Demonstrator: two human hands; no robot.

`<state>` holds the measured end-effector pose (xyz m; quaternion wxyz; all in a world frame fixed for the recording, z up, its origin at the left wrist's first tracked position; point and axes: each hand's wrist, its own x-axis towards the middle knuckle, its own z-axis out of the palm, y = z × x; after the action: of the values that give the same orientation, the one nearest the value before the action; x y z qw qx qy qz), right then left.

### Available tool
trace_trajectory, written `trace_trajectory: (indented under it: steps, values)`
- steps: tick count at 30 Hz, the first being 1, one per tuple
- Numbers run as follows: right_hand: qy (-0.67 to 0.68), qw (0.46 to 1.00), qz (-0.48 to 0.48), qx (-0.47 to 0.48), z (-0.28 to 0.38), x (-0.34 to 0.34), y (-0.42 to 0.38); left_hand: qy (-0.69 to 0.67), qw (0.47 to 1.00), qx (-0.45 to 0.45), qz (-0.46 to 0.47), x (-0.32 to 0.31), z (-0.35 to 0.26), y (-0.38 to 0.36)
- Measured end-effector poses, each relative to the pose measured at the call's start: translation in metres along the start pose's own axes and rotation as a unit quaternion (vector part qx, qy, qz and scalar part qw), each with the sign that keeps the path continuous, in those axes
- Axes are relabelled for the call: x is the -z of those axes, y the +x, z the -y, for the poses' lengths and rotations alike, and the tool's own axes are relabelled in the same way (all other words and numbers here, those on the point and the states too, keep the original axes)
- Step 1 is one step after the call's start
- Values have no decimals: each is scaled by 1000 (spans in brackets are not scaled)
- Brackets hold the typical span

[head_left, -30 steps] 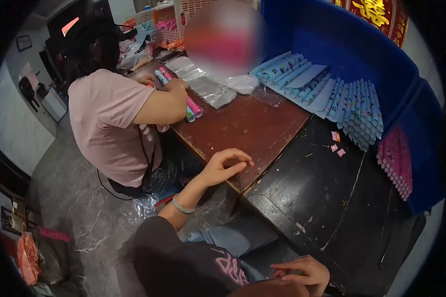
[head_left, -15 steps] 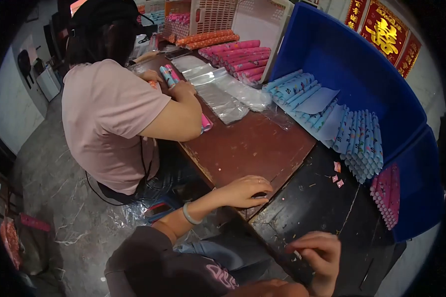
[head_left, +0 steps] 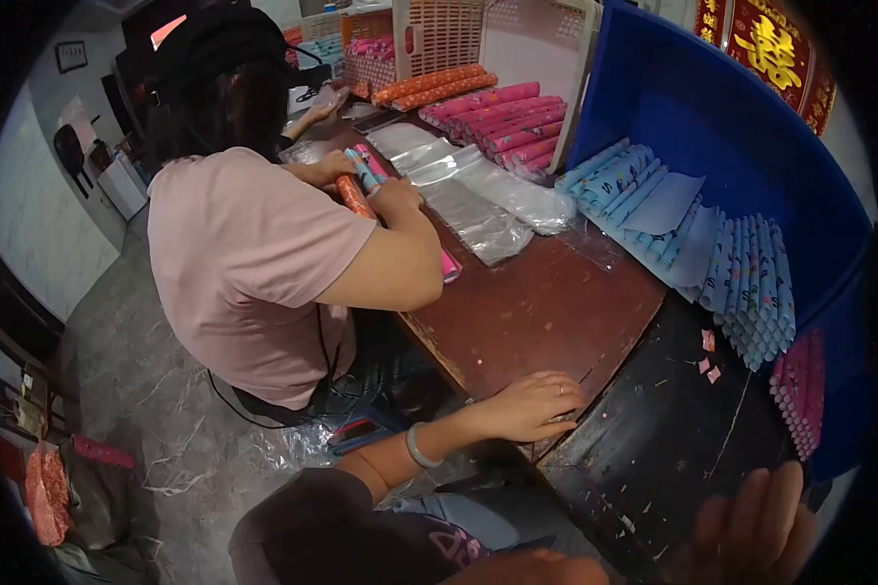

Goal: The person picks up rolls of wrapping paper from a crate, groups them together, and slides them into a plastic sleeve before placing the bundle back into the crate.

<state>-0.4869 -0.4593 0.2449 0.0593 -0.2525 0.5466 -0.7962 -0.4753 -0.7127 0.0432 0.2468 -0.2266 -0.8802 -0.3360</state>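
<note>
My left hand (head_left: 532,408) lies palm down at the corner of the reddish-brown table (head_left: 527,317), fingers loosely stretched and nothing in them. At the lower right my right hand (head_left: 756,526) is raised over the black tabletop (head_left: 644,439), its fingers extended and somewhat smeared by motion; I see nothing held. Beyond it on the black top are small pink scraps (head_left: 708,357). Further back stands a stack of light-blue patterned paper tubes (head_left: 751,283), with more blue tubes (head_left: 619,185) lying beside white sheets.
A blue bin (head_left: 722,117) on its side backs the tubes; pink tubes (head_left: 798,390) stand at right. Clear plastic bags (head_left: 468,185) lie mid-table, near pink rolls (head_left: 502,122) and orange rolls (head_left: 434,88). At left a co-worker (head_left: 254,263) in a pink shirt handles coloured rolls (head_left: 359,195).
My right hand has moved right, its bent fingers now straightened and raised. My left hand stays on the table corner. The whole view has shifted; another hand appears beyond the co-worker.
</note>
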Motion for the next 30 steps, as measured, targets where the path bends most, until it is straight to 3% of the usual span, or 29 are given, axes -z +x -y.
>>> trace_trajectory:
  steps: [13, 24, 26, 30]
  values:
    - [-149, 961, -14, 234, -6, -8, 10, 20, 1000, 0, 18, 1, -4, -2]
    - [-214, 889, -30, 403, -30, -4, 15, 12, 999, 18, 41, 4, -4, -1]
    - [-230, 872, -37, 431, -31, 0, 13, 26, 1000, -3, -7, 1, -3, 0]
    - [-292, 825, -53, 480, -22, 19, 0, 38, 999, -1, 9, 1, -1, 1]
